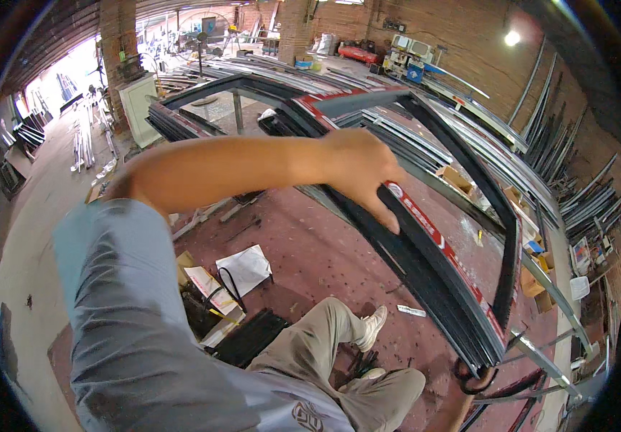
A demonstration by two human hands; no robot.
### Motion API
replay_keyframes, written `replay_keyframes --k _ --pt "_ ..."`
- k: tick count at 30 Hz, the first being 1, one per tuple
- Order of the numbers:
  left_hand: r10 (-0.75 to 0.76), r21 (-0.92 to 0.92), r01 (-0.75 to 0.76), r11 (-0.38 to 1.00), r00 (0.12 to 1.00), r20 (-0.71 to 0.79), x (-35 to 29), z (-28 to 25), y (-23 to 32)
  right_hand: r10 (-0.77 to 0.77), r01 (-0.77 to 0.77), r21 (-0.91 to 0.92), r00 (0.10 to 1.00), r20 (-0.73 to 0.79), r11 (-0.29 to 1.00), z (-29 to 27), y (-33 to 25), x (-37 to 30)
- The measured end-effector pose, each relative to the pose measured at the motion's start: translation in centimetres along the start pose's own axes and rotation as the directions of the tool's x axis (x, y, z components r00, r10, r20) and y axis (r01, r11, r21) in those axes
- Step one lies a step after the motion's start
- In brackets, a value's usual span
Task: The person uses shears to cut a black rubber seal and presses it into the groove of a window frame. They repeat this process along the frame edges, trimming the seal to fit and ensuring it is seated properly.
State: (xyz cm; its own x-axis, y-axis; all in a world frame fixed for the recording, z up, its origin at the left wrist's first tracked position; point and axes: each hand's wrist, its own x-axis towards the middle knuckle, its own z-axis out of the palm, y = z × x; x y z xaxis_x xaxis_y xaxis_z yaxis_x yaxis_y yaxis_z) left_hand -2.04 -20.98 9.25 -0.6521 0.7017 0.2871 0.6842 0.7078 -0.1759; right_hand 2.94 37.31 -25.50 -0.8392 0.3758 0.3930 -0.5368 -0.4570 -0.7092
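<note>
A dark metal window frame (462, 284) with red protective tape along its bars slants across the right half of the view. My left arm reaches over from the left, and my left hand (364, 167) is closed over the frame's near bar, the thumb lying along its side. At the frame's lower near corner is my right hand (460, 394), mostly hidden behind the bar, so its fingers do not show clearly. A black curved strip (477, 383) loops beside it at that corner. Another dark frame section (253, 85) extends to the far left.
Metal rails (541, 360) support things at right. Cardboard boxes (534, 281) stand beyond the frame. On the reddish floor lie white papers (246, 270), black profiles (249, 338) and a small white strip (411, 311). Long metal bars (462, 108) are stacked behind; a white cabinet (137, 108) stands at left.
</note>
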Motion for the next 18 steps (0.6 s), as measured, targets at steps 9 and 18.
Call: replay_keyframes --k 9,18 --pt "-0.042 0.183 0.061 0.981 0.993 -0.107 -12.4 -1.3 -8.5 0.194 -0.238 0.079 0.911 0.364 0.968 15.8 7.1 -1.9" --pt "-0.214 0.152 0.239 0.959 0.963 -0.164 -24.4 0.9 -16.2 0.387 -0.388 -0.045 0.890 0.241 0.921 32.5 8.8 -6.7"
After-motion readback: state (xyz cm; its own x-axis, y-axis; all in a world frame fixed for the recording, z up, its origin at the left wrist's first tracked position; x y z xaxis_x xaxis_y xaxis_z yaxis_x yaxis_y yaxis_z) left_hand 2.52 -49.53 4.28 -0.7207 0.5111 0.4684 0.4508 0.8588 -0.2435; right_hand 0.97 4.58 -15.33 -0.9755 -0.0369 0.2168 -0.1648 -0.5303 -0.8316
